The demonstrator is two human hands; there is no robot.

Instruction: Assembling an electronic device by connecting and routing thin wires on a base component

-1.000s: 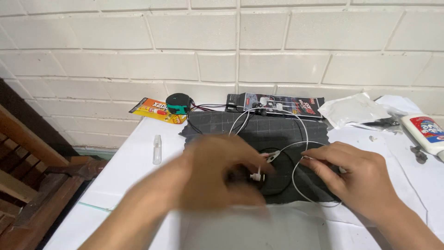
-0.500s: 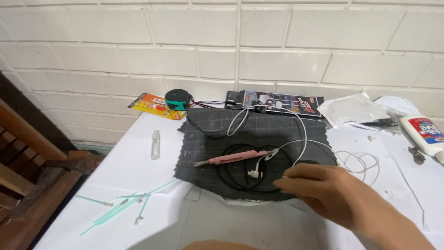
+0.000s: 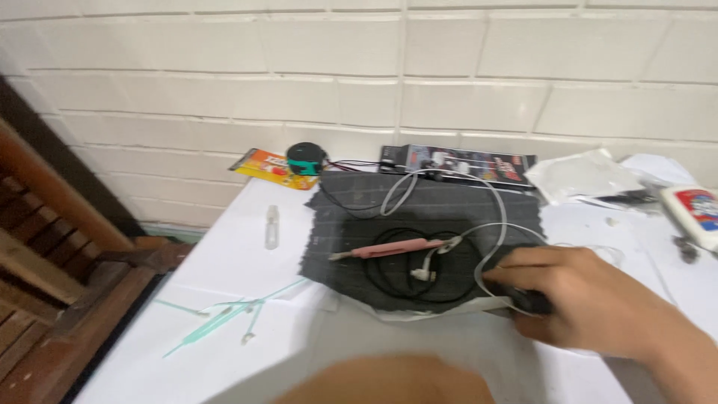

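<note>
My right hand [image 3: 591, 307] rests curled on the dark grey gridded cloth mat [image 3: 449, 206], fingers pinching a small black object [image 3: 532, 301]. Left of it lies the slim pink tool [image 3: 393, 249], long axis left-right, tip pointing left. My left hand [image 3: 389, 381], nearest me, is blurred; I cannot tell its grip.

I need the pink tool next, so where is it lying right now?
In the head view the pink tool lies mid-frame on the dark mat, beside the white earbud, left of the right hand.
</note>
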